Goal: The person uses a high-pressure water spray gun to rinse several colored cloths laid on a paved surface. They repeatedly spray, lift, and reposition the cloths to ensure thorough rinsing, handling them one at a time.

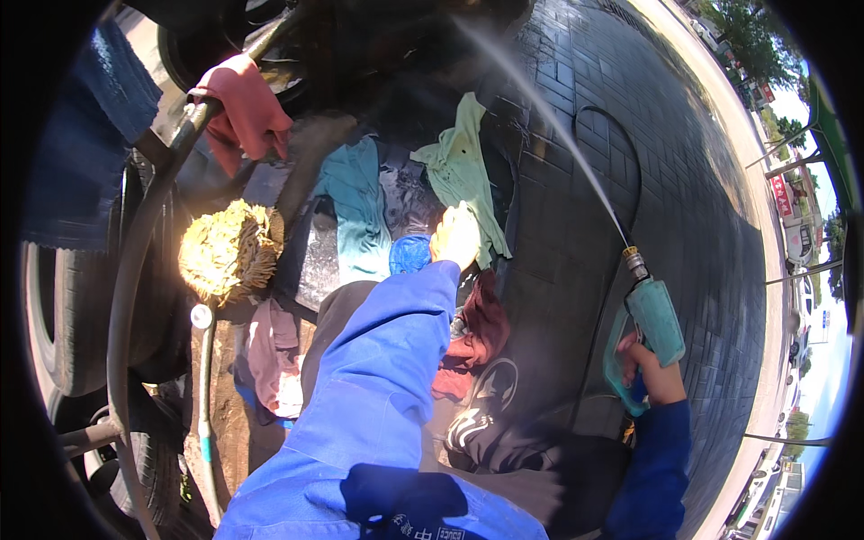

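Observation:
My right hand grips a teal trigger spray gun, and a white jet of water shoots from its nozzle towards the far end of the ground. My left hand reaches forward over a dark wet surface and rests against the lower edge of a light green cloth. Glare and the back of the hand hide whether its fingers pinch the cloth. Left of it lie a bunched bright blue item and a long turquoise cloth. Dark red cloth lies just below, by my shoe.
A pink-red rubber glove hangs over a bent metal pipe frame at left, beside a yellowish mop head and stacked tyres. Pink cloth lies near my leg. A black hose loops over wet paving.

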`<action>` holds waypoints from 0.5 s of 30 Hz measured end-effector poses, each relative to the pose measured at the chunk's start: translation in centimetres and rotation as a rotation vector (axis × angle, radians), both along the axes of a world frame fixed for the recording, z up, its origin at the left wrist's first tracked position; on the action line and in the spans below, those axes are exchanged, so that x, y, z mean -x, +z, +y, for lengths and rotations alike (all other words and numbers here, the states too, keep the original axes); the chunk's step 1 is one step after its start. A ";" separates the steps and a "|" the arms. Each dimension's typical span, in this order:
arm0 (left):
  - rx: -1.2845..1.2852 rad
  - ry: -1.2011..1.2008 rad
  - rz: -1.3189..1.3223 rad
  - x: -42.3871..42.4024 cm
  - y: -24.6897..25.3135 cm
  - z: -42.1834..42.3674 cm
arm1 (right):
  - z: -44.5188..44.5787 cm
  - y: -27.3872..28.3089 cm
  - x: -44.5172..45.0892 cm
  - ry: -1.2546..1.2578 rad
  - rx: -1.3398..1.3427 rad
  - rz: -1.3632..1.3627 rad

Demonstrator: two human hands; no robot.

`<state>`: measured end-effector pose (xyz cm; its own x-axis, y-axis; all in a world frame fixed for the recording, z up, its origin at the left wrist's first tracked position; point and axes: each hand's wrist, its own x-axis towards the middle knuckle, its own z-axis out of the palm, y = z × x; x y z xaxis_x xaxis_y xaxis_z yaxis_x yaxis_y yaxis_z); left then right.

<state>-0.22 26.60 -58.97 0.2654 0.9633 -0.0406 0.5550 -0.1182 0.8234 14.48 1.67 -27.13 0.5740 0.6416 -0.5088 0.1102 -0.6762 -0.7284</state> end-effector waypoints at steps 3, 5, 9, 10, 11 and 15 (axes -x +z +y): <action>-0.061 -0.394 0.284 0.6 -3.1 -4.2 | 0.6 -0.2 0.2 0.052 0.012 -0.027; -0.076 -0.465 0.302 0.2 -4.2 -5.5 | 0.8 -0.4 0.5 0.078 0.018 -0.031; -0.314 -0.479 0.336 -1.0 -4.9 -5.8 | 0.3 -0.3 0.9 0.134 0.030 -0.151; -0.350 -0.482 0.331 -1.5 -5.0 -5.6 | 0.2 -0.2 1.0 0.127 0.047 -0.178; -0.374 -0.486 0.323 -2.0 -5.1 -5.5 | 0.0 0.0 1.0 0.114 0.027 -0.163; -0.383 -0.486 0.332 -4.5 -6.2 -5.1 | -0.6 0.8 1.2 0.080 0.049 -0.159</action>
